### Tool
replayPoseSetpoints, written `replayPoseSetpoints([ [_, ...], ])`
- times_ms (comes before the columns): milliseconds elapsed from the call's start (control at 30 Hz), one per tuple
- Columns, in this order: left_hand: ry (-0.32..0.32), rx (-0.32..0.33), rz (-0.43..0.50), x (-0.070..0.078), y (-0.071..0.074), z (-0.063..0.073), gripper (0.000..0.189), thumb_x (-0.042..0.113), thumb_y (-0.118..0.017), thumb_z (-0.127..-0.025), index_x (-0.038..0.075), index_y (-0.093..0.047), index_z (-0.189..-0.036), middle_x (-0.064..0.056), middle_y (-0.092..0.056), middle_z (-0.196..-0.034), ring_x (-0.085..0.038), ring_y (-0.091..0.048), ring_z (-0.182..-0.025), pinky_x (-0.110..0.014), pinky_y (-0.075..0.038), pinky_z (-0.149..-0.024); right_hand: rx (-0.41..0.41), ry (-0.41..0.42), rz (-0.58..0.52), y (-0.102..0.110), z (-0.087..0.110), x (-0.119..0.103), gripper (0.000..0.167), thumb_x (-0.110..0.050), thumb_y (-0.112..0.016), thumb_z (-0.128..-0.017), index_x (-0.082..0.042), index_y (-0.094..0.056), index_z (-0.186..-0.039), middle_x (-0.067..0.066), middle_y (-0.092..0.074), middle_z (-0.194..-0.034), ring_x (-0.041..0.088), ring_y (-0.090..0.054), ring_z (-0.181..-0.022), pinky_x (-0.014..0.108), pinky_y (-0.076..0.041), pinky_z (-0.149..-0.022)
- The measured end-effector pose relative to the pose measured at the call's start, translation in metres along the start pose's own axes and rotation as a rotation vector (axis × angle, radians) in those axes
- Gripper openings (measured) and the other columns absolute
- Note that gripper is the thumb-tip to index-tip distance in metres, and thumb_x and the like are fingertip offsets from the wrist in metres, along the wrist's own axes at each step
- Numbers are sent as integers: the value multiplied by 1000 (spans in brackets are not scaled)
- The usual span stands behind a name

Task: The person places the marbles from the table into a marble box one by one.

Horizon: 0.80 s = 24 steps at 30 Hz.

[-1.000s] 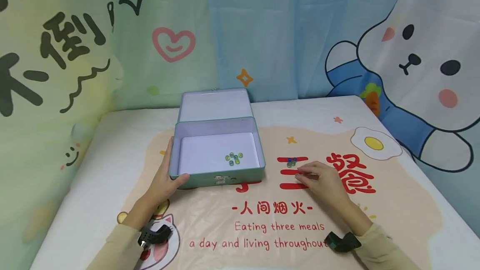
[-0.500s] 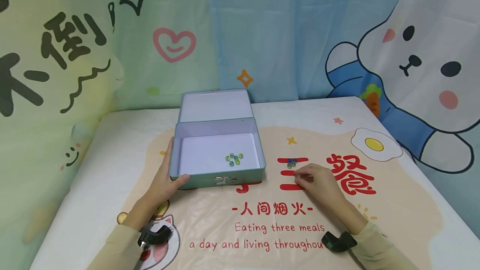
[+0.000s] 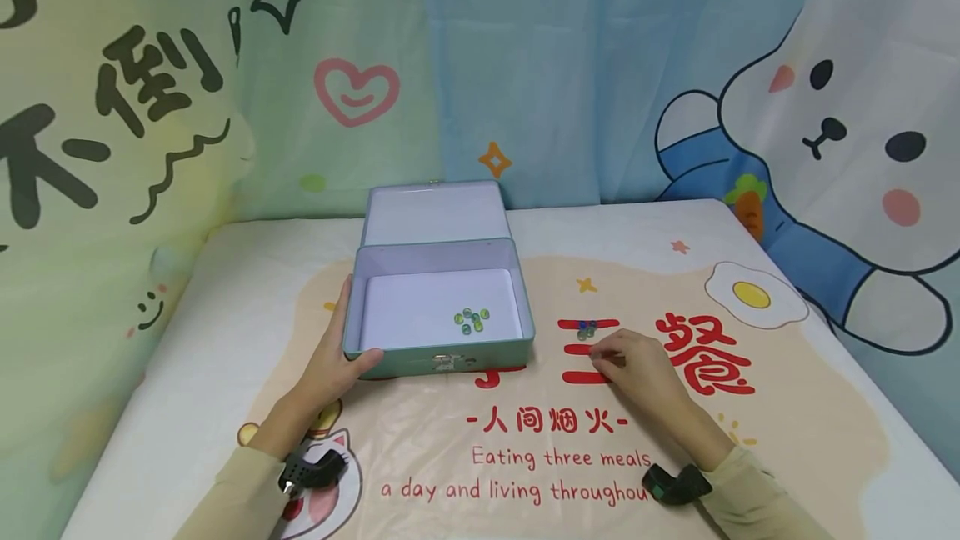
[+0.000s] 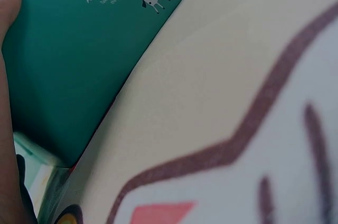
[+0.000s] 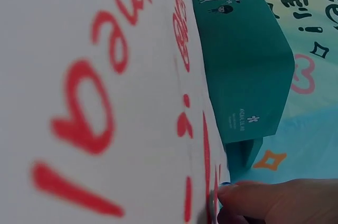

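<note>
The green box is held at its near left corner by the left hand — the thumb is laid on the front wall, and the fingers are set along the side. The lid is tipped back at the far edge, away from the 2 hands. On the box floor, between the hands, a cluster of greenish marbles can be seen. The right hand is held low over the printed cloth, right of the box, with thumb and index finger drawn narrowly together; whether anything is pinched there cannot be told. Just beyond those fingertips, a few blue and greyish marbles are grouped on the cloth. A black strap is worn at each wrist, next to light sleeves. Beyond the hands, a curtain is hung — printed with a white rabbit.
</note>
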<state>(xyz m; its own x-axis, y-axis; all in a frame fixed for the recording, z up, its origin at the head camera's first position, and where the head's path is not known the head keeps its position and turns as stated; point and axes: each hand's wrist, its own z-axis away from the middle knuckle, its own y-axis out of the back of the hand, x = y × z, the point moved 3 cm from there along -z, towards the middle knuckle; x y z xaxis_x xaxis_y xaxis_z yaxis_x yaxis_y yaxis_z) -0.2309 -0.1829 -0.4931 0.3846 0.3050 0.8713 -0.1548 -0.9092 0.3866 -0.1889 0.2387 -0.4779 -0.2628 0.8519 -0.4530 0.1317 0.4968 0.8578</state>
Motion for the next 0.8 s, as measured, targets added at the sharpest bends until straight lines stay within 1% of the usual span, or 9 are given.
replayPoseSetpoints([
  [67, -1, 2, 8, 0, 0, 0, 109, 28, -74, -79, 28, 7, -153, -8, 1, -161, -40, -12, -143, -65, -16, -106, 4, -1, -5, 0, -1, -1, 15, -11, -78, -76, -9, -75, -91, 3, -71, -90, 18, -68, -81, 36, -55, -73],
  [233, -5, -2, 8, -1, 0, 0, 108, 29, -73, -79, 31, 7, -152, -6, 1, -161, -39, -11, -144, -65, -16, -106, 15, -8, -4, 3, -5, -5, 16, -12, -78, -77, -10, -75, -92, 2, -71, -90, 18, -65, -83, 38, -54, -75],
  [300, -7, -4, 6, -1, 0, 0, 107, 30, -72, -80, 33, 7, -152, -5, 1, -161, -39, -12, -144, -65, -17, -106, 22, -1, -8, 5, -8, -7, 16, -12, -78, -77, -10, -76, -93, 2, -70, -89, 19, -65, -82, 39, -54, -74],
  [467, -2, -1, 4, 1, 0, 0, 106, 33, -72, -80, 35, 7, -152, -3, 1, -161, -40, -12, -143, -66, -17, -106, 48, 30, -42, 11, -15, -13, 15, -10, -78, -77, -8, -76, -92, 3, -70, -89, 19, -68, -79, 35, -56, -70],
  [567, 11, -4, 7, 18, 0, 1, 107, 28, -71, -80, 25, 7, -153, -11, 1, -161, -43, -12, -142, -66, -17, -106, 66, 24, -63, 15, -18, -16, 16, -11, -77, -78, -9, -75, -94, 3, -71, -91, 18, -69, -79, 34, -56, -70],
  [700, 19, -9, 12, 40, 0, 2, 106, 21, -70, -79, 9, 6, -153, -23, 1, -158, -48, -11, -141, -66, -16, -106, 92, 9, -74, 21, -22, -21, 19, -13, -77, -78, -9, -75, -97, 5, -72, -94, 21, -69, -84, 38, -56, -74],
  [800, 16, -5, 3, 40, 0, 3, 106, 20, -69, -79, 7, 6, -153, -24, 0, -158, -48, -11, -141, -66, -15, -107, 106, 11, -85, 26, -27, -26, 20, -12, -77, -79, -9, -75, -98, 6, -72, -96, 23, -69, -86, 39, -55, -76],
])
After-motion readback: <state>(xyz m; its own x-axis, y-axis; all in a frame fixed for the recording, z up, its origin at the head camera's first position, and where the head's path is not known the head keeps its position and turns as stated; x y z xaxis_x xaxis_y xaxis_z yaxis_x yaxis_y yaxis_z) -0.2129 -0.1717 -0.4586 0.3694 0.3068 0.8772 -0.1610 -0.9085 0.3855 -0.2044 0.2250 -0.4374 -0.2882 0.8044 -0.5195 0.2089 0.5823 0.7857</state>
